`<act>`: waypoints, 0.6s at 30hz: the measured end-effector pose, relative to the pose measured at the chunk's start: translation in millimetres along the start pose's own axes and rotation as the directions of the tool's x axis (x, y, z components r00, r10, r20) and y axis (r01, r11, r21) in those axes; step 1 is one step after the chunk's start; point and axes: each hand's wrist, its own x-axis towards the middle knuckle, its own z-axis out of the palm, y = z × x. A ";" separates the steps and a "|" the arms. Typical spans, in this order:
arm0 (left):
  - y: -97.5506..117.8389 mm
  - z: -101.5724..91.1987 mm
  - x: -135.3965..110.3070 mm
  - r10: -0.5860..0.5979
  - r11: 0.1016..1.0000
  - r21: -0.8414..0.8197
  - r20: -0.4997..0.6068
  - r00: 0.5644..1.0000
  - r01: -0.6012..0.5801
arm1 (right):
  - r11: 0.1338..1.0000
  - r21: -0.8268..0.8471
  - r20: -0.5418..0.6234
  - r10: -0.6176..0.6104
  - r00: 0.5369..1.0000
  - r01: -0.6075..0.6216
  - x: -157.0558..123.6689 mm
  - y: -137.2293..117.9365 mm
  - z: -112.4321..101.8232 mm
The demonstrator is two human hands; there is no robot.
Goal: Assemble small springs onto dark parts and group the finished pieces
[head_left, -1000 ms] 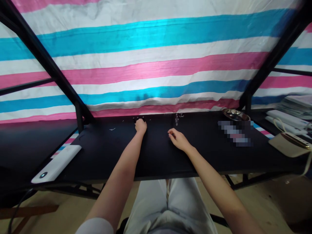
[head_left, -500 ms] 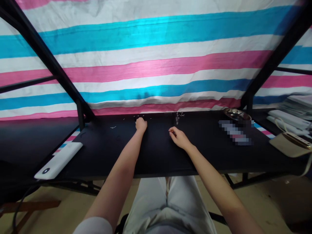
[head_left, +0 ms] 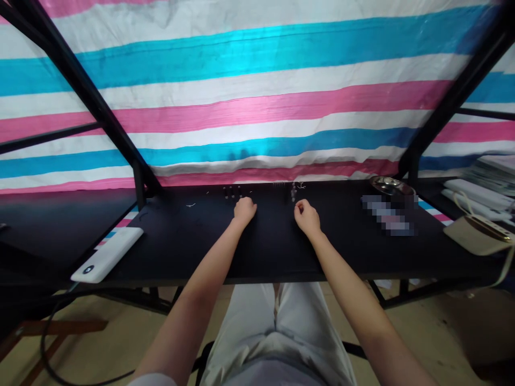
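Observation:
Both my forearms reach across a black table (head_left: 193,241). My left hand (head_left: 244,210) rests on it with the fingers curled in; whatever is inside them is hidden. Just beyond it stand a few small dark upright pieces (head_left: 232,192). My right hand (head_left: 307,216) is also curled, knuckles up, its fingertips right below a small cluster of pale bead-like bits and thin wire (head_left: 293,192). A short row of tiny dark pieces (head_left: 277,185) lies between the two groups at the table's back edge.
A white power bank (head_left: 107,254) lies at the table's left edge, a cable (head_left: 52,343) below it. At the right are a metal bowl (head_left: 391,186), a beige device (head_left: 477,236) and stacked white items (head_left: 478,193). Black frame posts (head_left: 139,185) and a striped tarp (head_left: 257,107) stand behind.
My left hand drew back a little from the small dark pieces and shifted right. My right hand moved forward and right, up to the bead-like cluster, and curled tighter.

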 end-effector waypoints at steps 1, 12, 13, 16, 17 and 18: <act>7.2 2.8 -4.0 0.087 0.996 -0.001 0.014 0.996 -0.087 | 1.000 -0.007 -0.021 0.029 0.999 -0.029 0.9 2.0 -0.3; 74.3 24.9 -13.0 0.438 0.895 0.057 0.064 0.896 -0.442 | 1.000 0.013 -0.036 0.004 0.999 -0.003 19.2 25.0 18.5; 76.6 25.1 -10.6 0.436 0.894 0.074 0.076 0.897 -0.441 | 1.000 0.011 -0.035 0.007 0.999 -0.007 21.9 25.3 20.1; 81.8 25.1 -3.9 0.441 0.883 0.123 0.119 0.890 -0.454 | 0.999 -0.023 -0.015 0.036 0.999 -0.037 30.3 24.9 24.9; 83.1 25.2 -2.1 0.443 0.878 0.137 0.130 0.887 -0.458 | 0.998 -0.044 -0.003 0.051 0.999 -0.051 32.9 24.4 26.5; 84.1 25.5 -0.7 0.443 0.876 0.148 0.135 0.886 -0.460 | 0.996 -0.068 0.010 0.066 0.998 -0.065 35.3 23.6 28.0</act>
